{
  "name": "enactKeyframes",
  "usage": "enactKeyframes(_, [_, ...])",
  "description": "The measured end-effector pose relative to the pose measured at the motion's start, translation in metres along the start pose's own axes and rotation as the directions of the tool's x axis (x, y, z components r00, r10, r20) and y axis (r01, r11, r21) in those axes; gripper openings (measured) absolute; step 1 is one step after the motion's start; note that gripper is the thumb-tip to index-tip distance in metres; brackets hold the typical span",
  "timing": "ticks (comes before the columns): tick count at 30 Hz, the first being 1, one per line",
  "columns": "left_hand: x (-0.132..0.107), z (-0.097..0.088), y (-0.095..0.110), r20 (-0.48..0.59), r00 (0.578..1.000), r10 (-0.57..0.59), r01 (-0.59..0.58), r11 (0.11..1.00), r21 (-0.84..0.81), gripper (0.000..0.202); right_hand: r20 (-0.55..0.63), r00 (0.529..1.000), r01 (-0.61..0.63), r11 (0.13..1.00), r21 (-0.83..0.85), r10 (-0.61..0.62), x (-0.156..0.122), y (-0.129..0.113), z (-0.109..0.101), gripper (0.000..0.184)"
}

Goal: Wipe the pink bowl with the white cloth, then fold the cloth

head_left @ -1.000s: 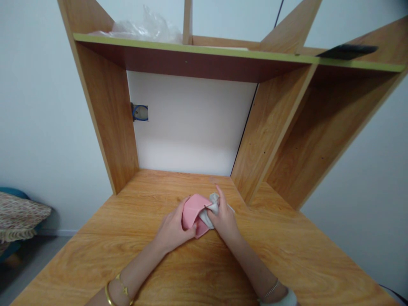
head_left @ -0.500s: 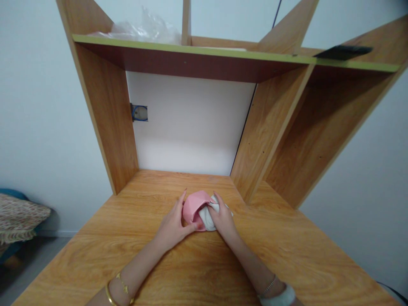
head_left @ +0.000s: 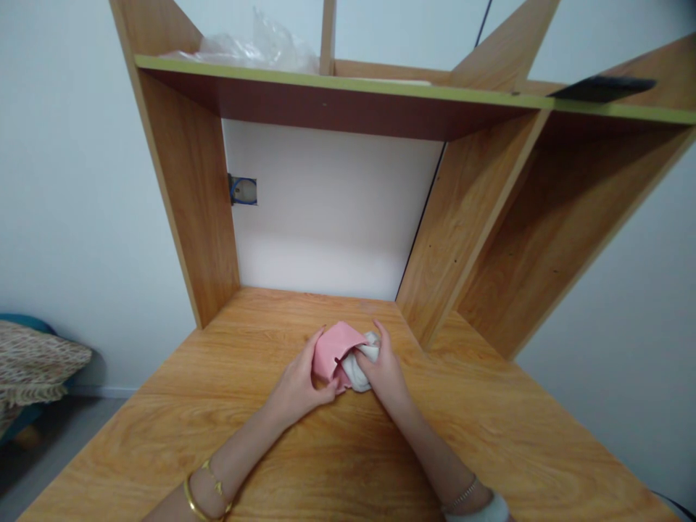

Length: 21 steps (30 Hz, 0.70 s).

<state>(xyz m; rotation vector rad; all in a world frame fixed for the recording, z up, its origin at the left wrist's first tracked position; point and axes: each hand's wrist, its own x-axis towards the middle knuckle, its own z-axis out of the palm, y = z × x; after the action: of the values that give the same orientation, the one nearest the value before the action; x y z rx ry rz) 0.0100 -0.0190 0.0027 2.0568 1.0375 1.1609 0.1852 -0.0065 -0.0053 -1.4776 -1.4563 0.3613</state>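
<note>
Both hands work a small bundle of cloth at the middle of the wooden desk [head_left: 217, 435]. My left hand [head_left: 296, 388] grips a pink cloth piece [head_left: 334, 348], thumb below it and fingers curled round its left side. My right hand [head_left: 387, 373] is closed on a white cloth piece [head_left: 362, 366] that sits partly inside the pink one. The bundle rests low, just above or on the desk top. Gold bangles sit on my left wrist, a thin bracelet and a white cuff on my right.
A wooden hutch rises behind the desk, with a side panel [head_left: 201, 217] on the left and a slanted divider [head_left: 457, 232] on the right. On its green-edged shelf [head_left: 337, 83] lie a clear plastic bag [head_left: 255, 47] and a dark flat object [head_left: 603, 88]. A patterned cushion [head_left: 38, 370] sits at far left.
The pink cloth has been drawn further over the white piece, and both hands have closed in tighter on the bundle. The view has shifted slightly.
</note>
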Motion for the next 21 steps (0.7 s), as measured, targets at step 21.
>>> enactKeyframes(21, [-0.0015, -0.0049, 0.0046, 0.057, 0.998, 0.041, -0.051, 0.98, 0.195, 0.074, 0.131, 0.98, 0.172, 0.969, -0.178, -0.15, -0.0029, 0.0019, -0.0047, 0.059])
